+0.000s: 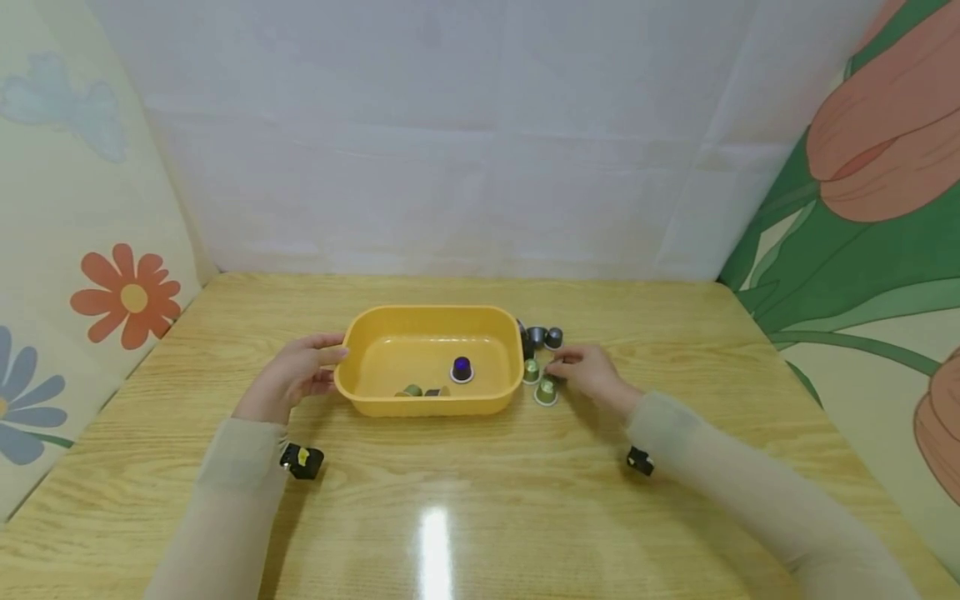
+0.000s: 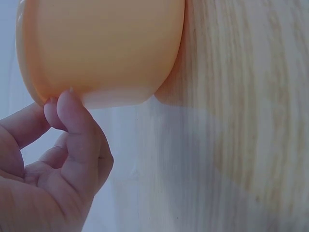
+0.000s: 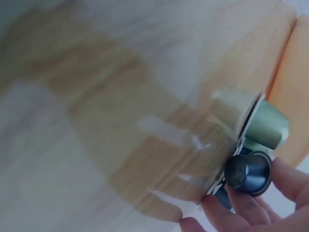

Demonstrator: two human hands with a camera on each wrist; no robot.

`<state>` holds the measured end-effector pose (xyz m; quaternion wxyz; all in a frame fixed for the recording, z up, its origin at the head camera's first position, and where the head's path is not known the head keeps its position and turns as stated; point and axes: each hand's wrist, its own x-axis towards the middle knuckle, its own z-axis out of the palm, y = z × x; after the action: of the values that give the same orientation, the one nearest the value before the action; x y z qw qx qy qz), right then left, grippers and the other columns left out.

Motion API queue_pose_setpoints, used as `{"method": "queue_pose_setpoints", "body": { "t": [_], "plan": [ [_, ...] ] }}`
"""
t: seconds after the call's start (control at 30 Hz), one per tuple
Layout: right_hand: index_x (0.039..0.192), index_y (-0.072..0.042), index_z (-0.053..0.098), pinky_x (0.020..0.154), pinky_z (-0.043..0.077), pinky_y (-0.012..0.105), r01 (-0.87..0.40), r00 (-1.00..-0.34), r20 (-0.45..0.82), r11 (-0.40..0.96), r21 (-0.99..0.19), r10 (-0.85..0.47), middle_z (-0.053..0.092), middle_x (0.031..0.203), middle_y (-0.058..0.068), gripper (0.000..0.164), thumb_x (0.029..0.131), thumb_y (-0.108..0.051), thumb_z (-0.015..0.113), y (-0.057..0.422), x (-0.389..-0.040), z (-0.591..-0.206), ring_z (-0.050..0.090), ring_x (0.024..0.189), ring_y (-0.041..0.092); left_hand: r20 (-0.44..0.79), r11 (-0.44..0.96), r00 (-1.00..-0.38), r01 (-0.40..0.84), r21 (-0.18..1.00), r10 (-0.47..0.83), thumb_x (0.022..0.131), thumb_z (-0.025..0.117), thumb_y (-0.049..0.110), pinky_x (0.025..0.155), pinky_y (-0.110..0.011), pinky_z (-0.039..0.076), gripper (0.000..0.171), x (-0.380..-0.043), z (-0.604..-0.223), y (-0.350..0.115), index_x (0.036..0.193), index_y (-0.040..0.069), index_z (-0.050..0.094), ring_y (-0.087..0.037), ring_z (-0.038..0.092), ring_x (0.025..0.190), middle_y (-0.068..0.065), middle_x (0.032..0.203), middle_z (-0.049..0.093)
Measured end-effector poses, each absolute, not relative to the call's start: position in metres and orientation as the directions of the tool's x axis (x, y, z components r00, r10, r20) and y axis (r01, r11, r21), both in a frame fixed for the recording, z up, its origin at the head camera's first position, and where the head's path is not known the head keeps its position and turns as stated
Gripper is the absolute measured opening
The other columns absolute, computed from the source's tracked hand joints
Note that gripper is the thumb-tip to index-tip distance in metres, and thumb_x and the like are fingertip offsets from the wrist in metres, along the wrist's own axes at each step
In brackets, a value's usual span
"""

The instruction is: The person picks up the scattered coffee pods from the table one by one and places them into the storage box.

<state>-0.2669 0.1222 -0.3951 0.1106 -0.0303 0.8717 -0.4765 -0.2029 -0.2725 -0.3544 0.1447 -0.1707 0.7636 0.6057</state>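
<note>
A yellow plastic tub (image 1: 435,407) stands on the table, and my left hand (image 1: 288,379) holds its left end by the rim. The left wrist view shows the fingertips against the end of the tub (image 2: 111,53). Beyond the tub's right end, my right hand (image 1: 596,379) pinches a dark coffee capsule (image 3: 248,173) between thumb and fingers, its rim toward the thumb. Close by are two green capsules (image 1: 546,390) and several dark capsules (image 1: 553,337). Inside the tub sits a purple capsule (image 1: 462,368); a green capsule (image 1: 413,390) and others are partly hidden by the front wall.
The wooden table (image 1: 525,500) reaches a white cloth backdrop (image 1: 450,167). Flower-patterned panels (image 1: 885,267) stand at both sides. Each wrist wears a small black camera (image 1: 302,461).
</note>
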Motion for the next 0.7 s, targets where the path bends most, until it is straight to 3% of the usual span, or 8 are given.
{"method": "queue_pose_setpoints", "body": {
  "t": [0.27,0.7],
  "plan": [
    [0.122,0.008,0.061,0.103,0.041,0.043,0.07,-0.974,-0.174,0.542,-0.837,-0.144,0.059,0.125,0.024,0.036,0.09,-0.007,0.069,0.1241,-0.2685,-0.3936,0.053,0.119,0.036,-0.432,0.201,-0.898,-0.441,0.875,-0.09,0.102,0.051,0.017,0.066,-0.024,0.054,0.058,-0.2039,-0.3556,-0.273,0.152,0.001,0.027,-0.013,0.056,0.072,-0.008,0.104,0.052],
    [0.123,0.01,0.06,0.093,0.049,0.04,-0.078,-0.964,-0.117,0.674,-0.735,-0.238,0.062,0.119,0.024,0.041,0.087,-0.004,0.072,0.125,-0.2697,-0.3895,0.059,0.111,0.035,-0.429,0.203,-0.899,-0.437,0.876,-0.084,0.102,0.051,0.017,0.066,-0.024,0.054,0.058,-0.2039,-0.356,-0.2739,0.151,0.0,0.027,-0.012,0.056,0.07,-0.006,0.101,0.053]
  ]
}}
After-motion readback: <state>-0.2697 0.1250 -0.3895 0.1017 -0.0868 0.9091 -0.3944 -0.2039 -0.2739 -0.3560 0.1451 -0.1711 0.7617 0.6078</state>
